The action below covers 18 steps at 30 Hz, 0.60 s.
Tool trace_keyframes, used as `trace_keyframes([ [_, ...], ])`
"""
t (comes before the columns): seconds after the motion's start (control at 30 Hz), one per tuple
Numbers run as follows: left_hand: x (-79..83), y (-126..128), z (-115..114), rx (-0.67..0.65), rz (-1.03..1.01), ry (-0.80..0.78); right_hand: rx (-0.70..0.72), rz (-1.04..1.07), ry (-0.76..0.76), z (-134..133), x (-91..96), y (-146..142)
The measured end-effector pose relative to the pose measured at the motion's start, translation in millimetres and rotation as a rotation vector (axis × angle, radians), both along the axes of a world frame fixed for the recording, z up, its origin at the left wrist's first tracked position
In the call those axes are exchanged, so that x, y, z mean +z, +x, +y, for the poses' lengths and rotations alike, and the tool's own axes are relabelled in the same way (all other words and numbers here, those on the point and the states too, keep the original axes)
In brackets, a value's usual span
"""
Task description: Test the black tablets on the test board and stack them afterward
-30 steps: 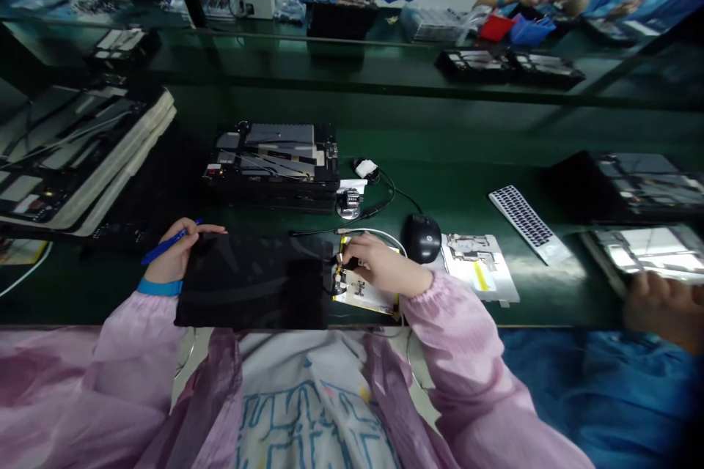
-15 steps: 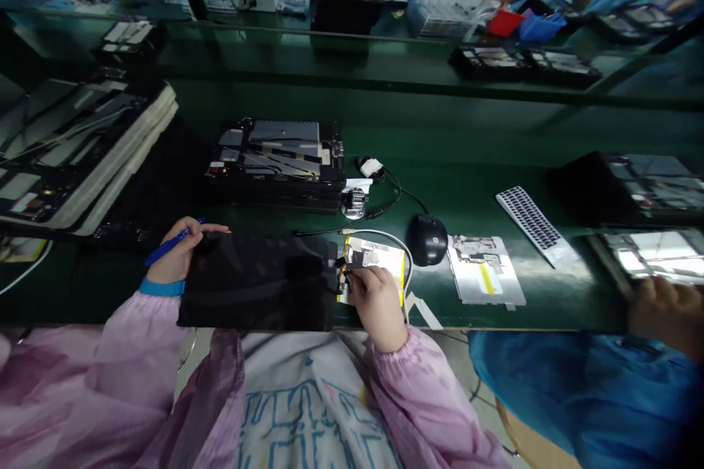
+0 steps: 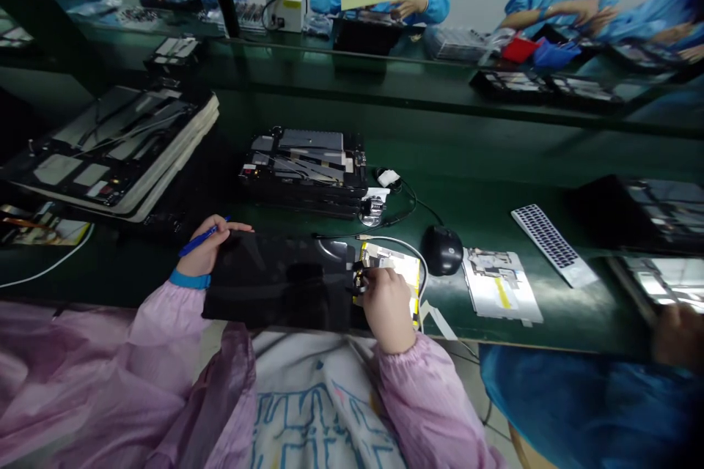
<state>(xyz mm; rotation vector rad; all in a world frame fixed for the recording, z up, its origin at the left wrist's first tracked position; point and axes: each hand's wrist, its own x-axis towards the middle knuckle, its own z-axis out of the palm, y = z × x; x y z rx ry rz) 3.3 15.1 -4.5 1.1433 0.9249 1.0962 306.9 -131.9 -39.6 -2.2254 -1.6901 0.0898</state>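
Observation:
A black tablet [image 3: 275, 280] lies face down at the near edge of the green bench [image 3: 467, 154]. My left hand [image 3: 207, 248] rests on its left corner, fingers closed round a blue pen [image 3: 201, 238]. My right hand [image 3: 386, 302] is curled at the tablet's right edge, fingertips pinched on a small connector [image 3: 360, 280] over a yellow-edged test board [image 3: 397, 264]. A white cable [image 3: 404, 244] loops round that board.
A black mouse [image 3: 442, 250], a silver plate [image 3: 501, 286] and a small keyboard [image 3: 553, 245] lie to the right. Stacked open tablets [image 3: 306, 170] sit behind, trays [image 3: 113, 154] at the left. A co-worker's hand [image 3: 677, 337] is at the right; other people work across the bench.
My right hand has drawn back from the top of the test board toward me, to the tablet's right edge. The view has shifted, so things sit further right. My left hand keeps still.

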Motion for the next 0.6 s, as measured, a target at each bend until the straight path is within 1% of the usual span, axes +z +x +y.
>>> trace_keyframes([
  [0.27,1.0,0.4,-3.2,0.0,-0.029,-0.019,-0.052,0.0,-0.062,1.9,3.0,-5.1],
  [0.6,3.1,-0.1,-3.2,0.007,-0.003,-0.022,-0.062,-0.037,-0.186,10.2,11.8,-7.1],
])
